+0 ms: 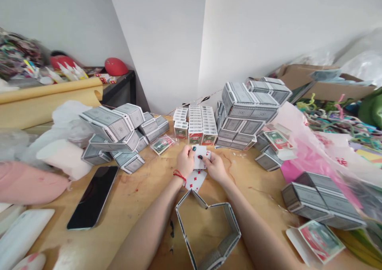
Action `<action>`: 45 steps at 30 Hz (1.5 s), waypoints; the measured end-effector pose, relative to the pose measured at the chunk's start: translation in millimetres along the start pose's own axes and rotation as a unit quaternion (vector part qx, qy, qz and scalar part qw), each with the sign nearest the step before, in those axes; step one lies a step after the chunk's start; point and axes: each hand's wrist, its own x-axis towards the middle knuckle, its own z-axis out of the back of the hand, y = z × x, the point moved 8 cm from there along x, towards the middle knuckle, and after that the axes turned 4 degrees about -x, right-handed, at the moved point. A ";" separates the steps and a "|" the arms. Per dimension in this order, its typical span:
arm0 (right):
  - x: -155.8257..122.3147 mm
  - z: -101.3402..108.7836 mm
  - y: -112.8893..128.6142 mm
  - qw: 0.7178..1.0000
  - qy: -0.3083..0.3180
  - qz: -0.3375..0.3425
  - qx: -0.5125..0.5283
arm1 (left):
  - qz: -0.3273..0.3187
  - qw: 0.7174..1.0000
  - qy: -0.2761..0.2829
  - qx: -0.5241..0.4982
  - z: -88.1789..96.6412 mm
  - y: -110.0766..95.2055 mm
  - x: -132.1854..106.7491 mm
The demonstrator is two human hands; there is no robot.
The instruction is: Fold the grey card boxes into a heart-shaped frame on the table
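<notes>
Both of my hands hold a white playing card (pixel 200 162) with red marks, above the wooden table. My left hand (pixel 185 160) pinches its left side, thumb on the face. On its right side my right hand (pixel 215 165) grips it, the thumb lying across the face. Whether more cards lie behind it I cannot tell. Just below the hands, a diamond card (pixel 197 181) rests on the table. Between my forearms stands an open ring of joined cards (pixel 234 218), standing on edge with an inward notch at its far side.
Folded card blocks are piled at left (pixel 110 124) and right (pixel 249 102). Card boxes (pixel 195 122) stand in rows between them. A black phone (pixel 93 198) lies left. Opened card boxes (pixel 322 240) and a pink plastic bag (pixel 310 146) are on the right.
</notes>
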 end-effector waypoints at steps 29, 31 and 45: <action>-2.9 4.1 5.4 0.993 -0.040 -0.023 0.112 | -0.055 0.997 0.049 0.011 -9.9 -15.8 -7.0; -2.4 3.4 2.8 0.993 -0.033 -0.026 0.114 | -0.050 0.997 0.047 0.029 -9.8 -14.0 -6.5; -3.8 1.3 2.8 0.989 -0.005 -0.014 0.146 | -0.070 0.995 0.020 0.062 -5.3 -16.6 -8.8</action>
